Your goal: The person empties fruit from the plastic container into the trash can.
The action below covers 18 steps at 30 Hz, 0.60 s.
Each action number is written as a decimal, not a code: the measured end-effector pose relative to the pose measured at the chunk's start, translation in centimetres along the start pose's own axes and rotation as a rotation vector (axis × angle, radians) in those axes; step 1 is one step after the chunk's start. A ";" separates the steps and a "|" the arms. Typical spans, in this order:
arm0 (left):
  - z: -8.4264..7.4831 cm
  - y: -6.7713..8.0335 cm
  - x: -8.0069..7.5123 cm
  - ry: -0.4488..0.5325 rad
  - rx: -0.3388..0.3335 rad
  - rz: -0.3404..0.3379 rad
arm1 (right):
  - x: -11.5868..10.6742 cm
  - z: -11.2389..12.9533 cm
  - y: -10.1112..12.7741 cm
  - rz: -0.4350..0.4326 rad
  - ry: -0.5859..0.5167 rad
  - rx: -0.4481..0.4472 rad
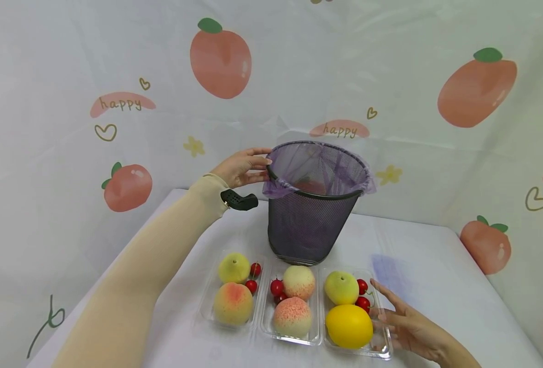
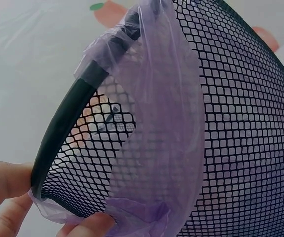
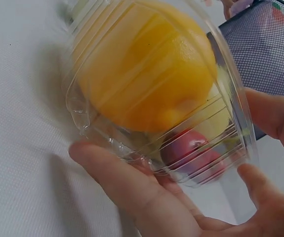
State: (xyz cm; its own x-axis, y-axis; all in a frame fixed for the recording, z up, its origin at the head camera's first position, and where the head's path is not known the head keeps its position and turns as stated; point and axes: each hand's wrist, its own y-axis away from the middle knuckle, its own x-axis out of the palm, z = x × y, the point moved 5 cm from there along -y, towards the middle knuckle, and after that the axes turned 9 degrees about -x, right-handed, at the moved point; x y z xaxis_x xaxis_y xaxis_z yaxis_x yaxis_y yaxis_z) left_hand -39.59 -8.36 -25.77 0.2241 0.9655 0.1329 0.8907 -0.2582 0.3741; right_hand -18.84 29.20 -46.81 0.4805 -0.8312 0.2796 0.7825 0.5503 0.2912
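Observation:
A black mesh wastebasket [image 1: 308,230], lined with a thin purple plastic bag [image 1: 278,188], stands tilted at the back of the table. My left hand [image 1: 243,168] holds its left rim, fingertips at the dark rim and the folded bag edge [image 2: 156,123]. At the front right, my right hand [image 1: 414,327] touches the side of a clear plastic tray [image 1: 381,347], with its fingers spread along the edge. In that tray lie a yellow lemon [image 1: 349,326], a yellow-green fruit [image 1: 341,288] and red cherries [image 1: 362,304]. The right wrist view shows the cherries [image 3: 186,148] beside my fingers.
Two more clear trays stand to the left: the middle one holds two peaches [image 1: 292,317] and cherries [image 1: 277,287]; the left one holds a peach [image 1: 233,304], a yellow-green fruit [image 1: 234,268] and cherries [image 1: 255,270]. A fruit-printed curtain [image 1: 271,66] hangs behind the white table [image 1: 418,276].

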 end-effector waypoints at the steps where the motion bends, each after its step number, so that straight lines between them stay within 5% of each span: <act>1: 0.0 0.0 0.0 0.000 0.000 -0.002 | 0.0 0.0 0.1 0.019 -0.011 0.001; 18: 0.0 0.2 0.2 0.007 0.009 0.006 | 0.4 0.2 0.5 0.123 -0.101 -0.012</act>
State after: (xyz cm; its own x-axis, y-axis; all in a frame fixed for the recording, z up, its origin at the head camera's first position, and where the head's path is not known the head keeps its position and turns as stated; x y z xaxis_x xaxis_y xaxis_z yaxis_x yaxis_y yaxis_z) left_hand -39.39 -8.25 -25.71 0.2270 0.9635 0.1420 0.8926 -0.2641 0.3653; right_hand -18.33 29.17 -46.41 0.5310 -0.7452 0.4034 0.7254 0.6458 0.2382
